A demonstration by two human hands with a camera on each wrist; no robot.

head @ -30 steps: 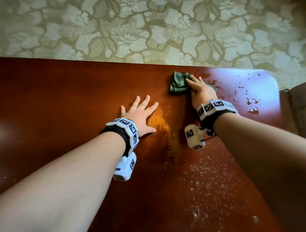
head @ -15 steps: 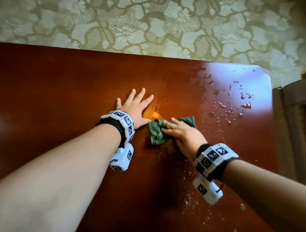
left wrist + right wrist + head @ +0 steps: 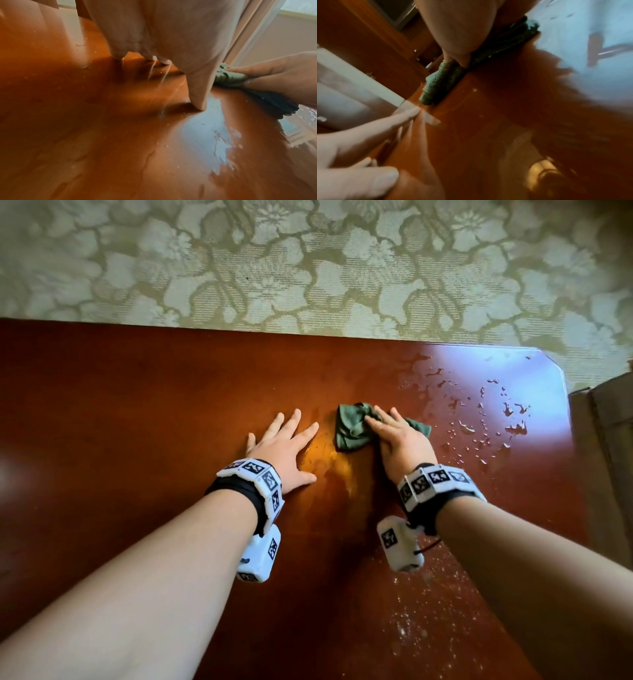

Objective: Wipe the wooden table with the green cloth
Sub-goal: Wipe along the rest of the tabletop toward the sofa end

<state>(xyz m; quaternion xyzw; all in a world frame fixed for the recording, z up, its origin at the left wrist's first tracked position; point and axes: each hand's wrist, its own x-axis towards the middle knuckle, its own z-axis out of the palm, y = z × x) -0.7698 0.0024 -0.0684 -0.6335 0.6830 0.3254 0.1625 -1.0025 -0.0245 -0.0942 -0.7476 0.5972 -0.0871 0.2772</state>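
Mid-wipe. The green cloth (image 3: 356,428) is bunched on the wooden table (image 3: 137,412), pressed flat under the right hand (image 3: 399,440); fingers lie straight over it, not curled round it. The left hand (image 3: 284,450) is laid flat on the wood just beside the cloth, fingers spread, nothing held; it looks like bracing only.

Change over the last second: the cloth was dragged from the far edge back toward the body, and is now pushed away again to mid-table. A back-and-forth stroke is being run along one lane. The left hand has barely shifted.

What it means: the lane between the hands shows a thin wet smear (image 3: 329,470), so water is being spread there rather than fully lifted. The droplets (image 3: 486,422) at the far right corner sit untouched, to the right of the cloth. Fine specks (image 3: 424,604) near the right forearm are also unwiped. Task judged well short of done; strokes need shifting right.
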